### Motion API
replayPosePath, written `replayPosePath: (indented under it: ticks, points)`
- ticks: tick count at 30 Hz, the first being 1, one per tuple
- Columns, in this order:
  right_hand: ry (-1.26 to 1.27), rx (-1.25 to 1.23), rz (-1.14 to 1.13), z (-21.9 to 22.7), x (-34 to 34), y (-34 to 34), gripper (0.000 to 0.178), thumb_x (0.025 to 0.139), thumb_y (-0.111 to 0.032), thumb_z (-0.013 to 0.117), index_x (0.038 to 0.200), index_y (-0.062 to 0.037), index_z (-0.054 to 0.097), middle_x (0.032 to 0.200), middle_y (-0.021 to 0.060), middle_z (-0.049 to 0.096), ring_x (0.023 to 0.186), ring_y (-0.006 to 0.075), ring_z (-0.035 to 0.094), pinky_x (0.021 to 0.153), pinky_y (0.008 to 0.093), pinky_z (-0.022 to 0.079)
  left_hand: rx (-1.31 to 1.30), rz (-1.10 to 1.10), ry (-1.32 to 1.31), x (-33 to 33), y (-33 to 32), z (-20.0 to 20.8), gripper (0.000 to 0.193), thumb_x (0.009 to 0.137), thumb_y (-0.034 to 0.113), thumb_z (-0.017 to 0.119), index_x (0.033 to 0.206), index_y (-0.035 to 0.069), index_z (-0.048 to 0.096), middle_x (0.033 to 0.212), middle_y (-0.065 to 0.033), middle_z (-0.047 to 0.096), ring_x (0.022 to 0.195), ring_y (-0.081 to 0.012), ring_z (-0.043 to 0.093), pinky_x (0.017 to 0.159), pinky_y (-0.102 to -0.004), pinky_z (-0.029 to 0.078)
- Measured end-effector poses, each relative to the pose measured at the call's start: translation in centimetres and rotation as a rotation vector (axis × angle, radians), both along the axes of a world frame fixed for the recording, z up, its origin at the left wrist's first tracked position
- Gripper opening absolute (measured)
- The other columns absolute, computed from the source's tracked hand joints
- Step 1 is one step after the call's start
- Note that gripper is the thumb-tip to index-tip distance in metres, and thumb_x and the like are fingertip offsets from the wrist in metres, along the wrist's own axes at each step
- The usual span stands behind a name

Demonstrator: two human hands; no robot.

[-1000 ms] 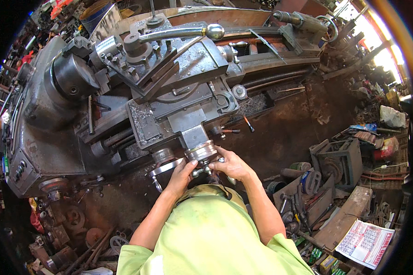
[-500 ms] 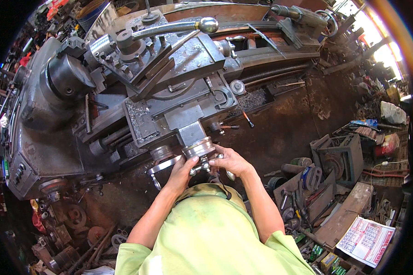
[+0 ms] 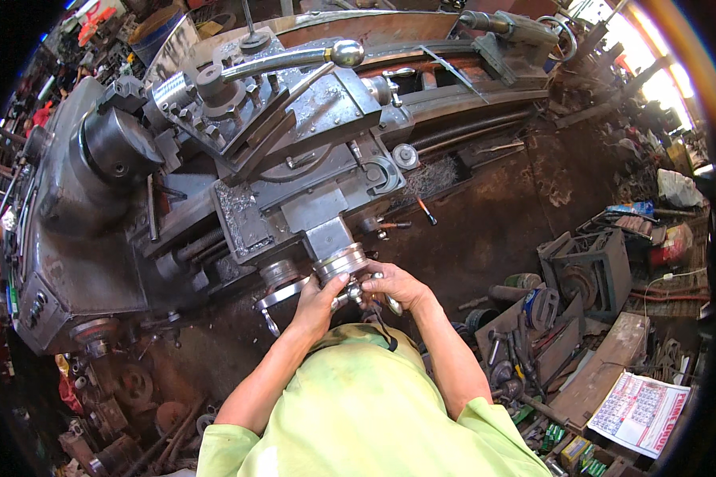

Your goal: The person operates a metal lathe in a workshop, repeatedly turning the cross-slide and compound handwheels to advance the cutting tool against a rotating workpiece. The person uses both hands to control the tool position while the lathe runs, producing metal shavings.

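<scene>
A metal lathe (image 3: pixel 313 205) fills the upper part of the view. At the near end of its cross slide is a round graduated dial (image 3: pixel 341 261) with a small metal crank handle (image 3: pixel 353 291) below it. My left hand (image 3: pixel 318 304) is closed on the left side of this crank, thumb on top. On its right side my right hand (image 3: pixel 398 285) is closed, with thumb and fingers at the crank's knob. The undersides of both hands are hidden. Just left of my left hand sits a larger carriage handwheel (image 3: pixel 283 292) with a handle hanging down.
The lathe chuck (image 3: pixel 119 143) is at the left, and a ball-ended lever (image 3: pixel 347 53) sticks out over the tool post. Metal chips lie on the carriage. At the right are a wooden board (image 3: pixel 605 370), a printed calendar sheet (image 3: pixel 638 414) and piled tools. Scrap parts lie lower left.
Both hands stay at the crank; my right fingers have shifted slightly inward around its knob. The whole view has moved a little.
</scene>
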State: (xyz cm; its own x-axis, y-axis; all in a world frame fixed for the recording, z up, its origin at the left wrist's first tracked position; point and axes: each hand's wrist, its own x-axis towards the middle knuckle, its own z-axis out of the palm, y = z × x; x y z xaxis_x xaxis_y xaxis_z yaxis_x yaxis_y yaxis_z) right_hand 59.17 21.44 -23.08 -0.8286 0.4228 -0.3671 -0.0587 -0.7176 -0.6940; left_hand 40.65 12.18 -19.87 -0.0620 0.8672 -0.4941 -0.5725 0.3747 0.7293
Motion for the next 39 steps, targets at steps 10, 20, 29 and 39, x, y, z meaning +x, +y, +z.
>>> replayPosePath:
  ticks: [10,20,29,39]
  points:
    - [0.054,-0.045,0.014,-0.4,0.2,0.1,0.053,0.087,-0.015,0.073,0.132,-0.0008,0.051,0.100,0.0100,0.066,0.083,0.0208,0.066,0.077,0.0351,0.057,-0.079,-0.025,0.070,0.2,0.1,1.3,0.046,0.092,0.030,0.068,0.128,0.008,0.049,0.111,-0.0049,0.063,0.097,-0.0147,0.062,0.076,-0.0312,0.053]
    - [0.038,-0.025,0.038,-0.7,0.0,0.1,0.053,0.087,-0.017,0.073,0.132,-0.0016,0.051,0.098,0.0100,0.067,0.079,0.0203,0.067,0.075,0.0328,0.057,-0.115,-0.043,0.108,0.0,0.2,1.4,0.045,0.092,0.031,0.067,0.126,0.009,0.049,0.109,-0.0042,0.063,0.093,-0.0139,0.062,0.072,-0.0300,0.051]
    - [0.029,-0.037,0.004,-0.5,-0.2,-0.2,0.057,0.083,-0.022,0.076,0.131,-0.0027,0.053,0.095,0.0091,0.065,0.077,0.0203,0.067,0.069,0.0291,0.054,-0.158,-0.049,0.127,0.2,0.4,1.8,0.046,0.093,0.032,0.067,0.129,0.011,0.048,0.108,-0.0026,0.063,0.091,-0.0135,0.062,0.073,-0.0300,0.051]
    - [-0.381,0.055,-0.229,-5.5,4.4,2.5,0.059,0.091,-0.038,0.069,0.136,-0.0026,0.052,0.105,0.0090,0.069,0.075,0.0162,0.064,0.064,0.0310,0.053,-0.185,-0.106,0.018,-3.4,-2.5,-0.4,0.053,0.093,0.041,0.063,0.134,0.012,0.049,0.129,-0.0052,0.059,0.110,-0.0214,0.062,0.080,-0.0411,0.055]
